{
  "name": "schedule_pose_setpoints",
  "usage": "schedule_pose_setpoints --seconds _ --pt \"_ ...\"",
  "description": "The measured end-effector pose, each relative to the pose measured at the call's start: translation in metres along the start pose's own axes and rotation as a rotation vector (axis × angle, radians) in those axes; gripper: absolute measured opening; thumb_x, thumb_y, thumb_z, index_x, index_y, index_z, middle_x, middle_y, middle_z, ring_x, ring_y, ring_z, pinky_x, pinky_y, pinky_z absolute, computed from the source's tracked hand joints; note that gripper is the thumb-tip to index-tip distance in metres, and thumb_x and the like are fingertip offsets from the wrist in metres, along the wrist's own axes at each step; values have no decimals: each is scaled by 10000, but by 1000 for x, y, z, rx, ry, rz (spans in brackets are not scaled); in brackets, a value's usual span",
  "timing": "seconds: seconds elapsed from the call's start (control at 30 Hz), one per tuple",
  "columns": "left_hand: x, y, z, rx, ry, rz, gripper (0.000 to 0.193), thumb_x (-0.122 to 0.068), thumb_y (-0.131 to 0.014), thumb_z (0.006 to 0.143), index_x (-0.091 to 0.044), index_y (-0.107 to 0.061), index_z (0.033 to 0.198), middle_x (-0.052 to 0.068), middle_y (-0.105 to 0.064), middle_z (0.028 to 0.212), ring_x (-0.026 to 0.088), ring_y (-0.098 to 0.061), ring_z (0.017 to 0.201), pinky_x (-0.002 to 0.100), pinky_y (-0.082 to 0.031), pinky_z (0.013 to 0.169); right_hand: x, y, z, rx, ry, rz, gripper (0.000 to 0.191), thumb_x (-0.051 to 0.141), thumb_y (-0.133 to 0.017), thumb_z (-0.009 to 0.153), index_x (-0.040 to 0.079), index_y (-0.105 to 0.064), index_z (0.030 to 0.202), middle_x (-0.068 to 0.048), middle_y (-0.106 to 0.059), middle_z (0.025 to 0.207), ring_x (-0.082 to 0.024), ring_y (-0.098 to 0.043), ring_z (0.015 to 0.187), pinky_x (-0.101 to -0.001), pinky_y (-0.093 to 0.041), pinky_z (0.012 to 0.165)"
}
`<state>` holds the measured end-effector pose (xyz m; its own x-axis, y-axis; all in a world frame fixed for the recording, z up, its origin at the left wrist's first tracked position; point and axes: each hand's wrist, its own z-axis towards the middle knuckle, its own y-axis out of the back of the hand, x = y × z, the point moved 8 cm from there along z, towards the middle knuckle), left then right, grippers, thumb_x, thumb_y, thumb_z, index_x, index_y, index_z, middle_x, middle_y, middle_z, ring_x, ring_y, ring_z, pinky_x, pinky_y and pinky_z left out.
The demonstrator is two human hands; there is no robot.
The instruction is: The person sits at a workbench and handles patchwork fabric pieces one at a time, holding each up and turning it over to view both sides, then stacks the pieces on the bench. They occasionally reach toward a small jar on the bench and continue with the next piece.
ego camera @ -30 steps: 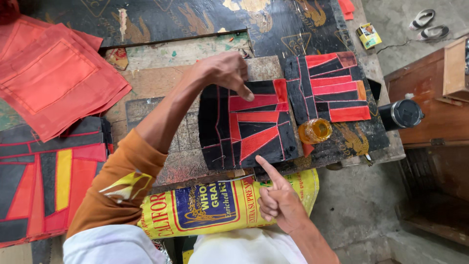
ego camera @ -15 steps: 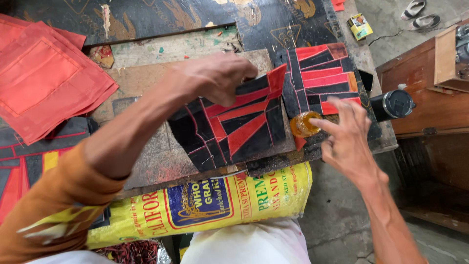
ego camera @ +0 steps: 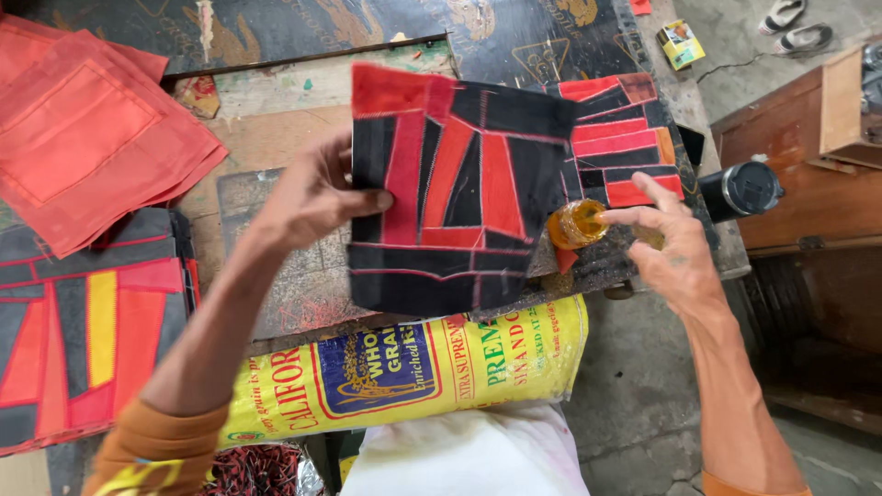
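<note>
Closest to the person, a yellow sack (ego camera: 404,367) with blue and red print hangs over the near edge of the bench (ego camera: 276,101), above a white-clothed lap. Just beyond it the left hand (ego camera: 317,197), on an arm in an orange sleeve, is closed on the left edge of a black-and-red patchwork panel (ego camera: 459,193), thumb on the face and fingers behind, holding it lifted and turned flat toward the viewer, above the dark worn board on the bench. On the other side the right hand (ego camera: 666,248) reaches to a small amber jar (ego camera: 576,223) that sits by the panel's right edge; its fingers are spread and loose, with the forefinger and thumb at the jar's rim, and I cannot tell whether they pinch anything. A second patchwork piece (ego camera: 625,138) lies flat on the bench behind the jar, partly covered by the held panel. A black cylinder with a grey cap (ego camera: 742,190) lies on the bench's right edge, near a brown wooden cabinet (ego camera: 808,165). To the far left a pile of red, black and yellow panels (ego camera: 83,331) lies nearer, and a stack of plain orange-red cloth squares (ego camera: 92,129) farther back. Beyond the bench, a small yellow box (ego camera: 682,43) and a pair of sandals (ego camera: 792,26) lie on the concrete floor.
</note>
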<state>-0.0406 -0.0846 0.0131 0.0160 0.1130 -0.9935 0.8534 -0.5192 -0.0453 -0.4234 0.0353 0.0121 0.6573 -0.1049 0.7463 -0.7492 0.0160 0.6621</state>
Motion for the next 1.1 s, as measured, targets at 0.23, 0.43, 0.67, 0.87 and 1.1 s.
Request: schedule_pose_setpoints --seconds 0.23,0.43,0.67,0.87,1.1 --pt "72 -26 -6 -284 -24 -54 559 62 -761 754 -42 -626 1286 62 -732 1091 143 -703 966 322 -619 860 2 -3 -23 -22 57 -120 650 -39 -549 687 175 -718 1278 -203 -445 1598 -349 -397 1481 -461 -287 1209" --pt "73 -25 -9 -315 -7 52 543 27 -764 762 -22 -608 1280 84 -740 1113 164 -719 1002 336 -612 909 58 -2 -36 -90 239 -427 543 -51 -565 707 146 -759 1175 -185 -518 1532 -380 -398 1448 -462 -316 1215" --pt "69 -25 -9 -335 -72 69 559 30 -761 758 -19 -608 1293 82 -737 1148 172 -707 1040 332 -597 951 97 44 -88 -458 371 481 442 -159 -490 889 120 -762 1099 -128 -639 1373 -218 -594 1274 -354 -476 1101" --pt "76 -18 0 -332 -67 56 527 33 -785 737 -5 -626 1238 87 -743 1131 173 -711 1037 334 -606 938 31 -121 -91 274 -171 924 1034 -132 -415 698 112 -148 1667 -54 -595 610 -294 -748 829 -462 -582 915" --pt "85 -13 2 -342 -27 86 513 22 -797 731 -11 -642 1219 81 -739 1115 166 -709 1028 322 -613 914 -4 -141 -86 270 -279 901 1071 -118 -413 688 142 -98 1678 -45 -549 577 -238 -697 662 -411 -603 696"
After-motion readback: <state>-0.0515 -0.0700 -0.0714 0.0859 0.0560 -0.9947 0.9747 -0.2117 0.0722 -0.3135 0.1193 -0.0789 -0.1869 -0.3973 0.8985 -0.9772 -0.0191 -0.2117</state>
